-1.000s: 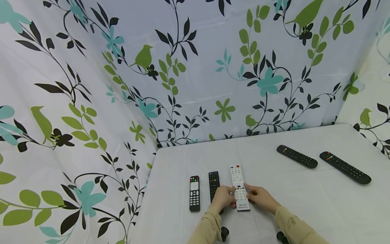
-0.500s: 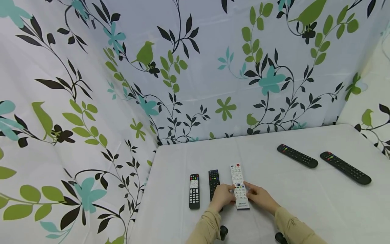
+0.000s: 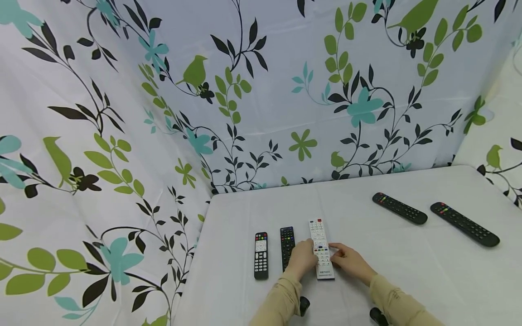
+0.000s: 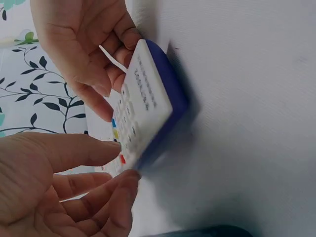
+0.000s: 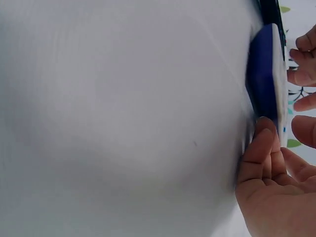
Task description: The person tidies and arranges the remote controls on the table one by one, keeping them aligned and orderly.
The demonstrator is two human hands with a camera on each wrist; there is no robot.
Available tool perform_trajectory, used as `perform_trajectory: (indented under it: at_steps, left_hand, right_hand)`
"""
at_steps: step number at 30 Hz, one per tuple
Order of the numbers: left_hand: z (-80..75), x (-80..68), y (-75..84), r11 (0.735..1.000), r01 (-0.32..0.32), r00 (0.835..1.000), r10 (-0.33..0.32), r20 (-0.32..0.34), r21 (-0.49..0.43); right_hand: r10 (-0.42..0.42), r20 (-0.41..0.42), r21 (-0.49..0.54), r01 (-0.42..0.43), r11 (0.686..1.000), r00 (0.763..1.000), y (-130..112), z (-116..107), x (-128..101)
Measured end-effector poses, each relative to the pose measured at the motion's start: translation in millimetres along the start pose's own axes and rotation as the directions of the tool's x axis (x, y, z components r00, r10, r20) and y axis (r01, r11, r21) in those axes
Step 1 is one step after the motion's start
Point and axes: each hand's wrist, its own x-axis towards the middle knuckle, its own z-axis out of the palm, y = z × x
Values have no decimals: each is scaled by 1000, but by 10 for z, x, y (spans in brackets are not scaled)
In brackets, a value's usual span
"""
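Five remotes lie on the desk (image 3: pixel 228 235). From the left: a small black remote (image 3: pixel 261 255), then a second black one (image 3: pixel 287 244) partly hidden by the left hand (image 3: pixel 302 259). Next is the white remote (image 3: pixel 321 246), flat on the desk; both hands pinch its sides with curled fingers, the right hand (image 3: pixel 346 260) opposite. Two long black remotes (image 3: pixel 399 208) lie well apart, far right.

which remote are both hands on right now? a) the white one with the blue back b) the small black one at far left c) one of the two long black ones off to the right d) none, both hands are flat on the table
a: the left hand and right hand hold the white remote from either side, and the left wrist view shows fingers curled round its blue-backed edges.
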Motion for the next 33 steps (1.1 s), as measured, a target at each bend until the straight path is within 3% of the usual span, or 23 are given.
perform_trajectory:
  at_steps: [4, 11, 17, 25, 29, 33]
  left_hand:
    - [24, 59, 130, 999, -18, 999, 20, -37, 40]
    - [128, 228, 448, 996, -83, 994, 85, -66, 33]
    - [207, 400, 721, 986, -139, 987, 130, -90, -93]
    - [281, 633, 987, 949, -98, 994, 77, -79, -300]
    - [272, 701, 1106, 957, -72, 997, 59, -54, -282]
    - [239, 761, 1241, 971, -69, 997, 62, -36, -230]
  right_hand:
    - [-20, 18, 4, 20, 1000, 1000, -20, -131, 16]
    - [-107, 32, -33, 108, 994, 994, -3, -461, 118]
    - [-137, 51, -114, 142, 983, 989, -22, -854, 232]
    - [-153, 65, -264, 165, 950, 986, 24, -1514, 417]
    - [-106, 55, -326, 118, 938, 993, 90, -1810, 491]
    - [-70, 34, -424, 78, 902, 997, 191, -2053, 553]
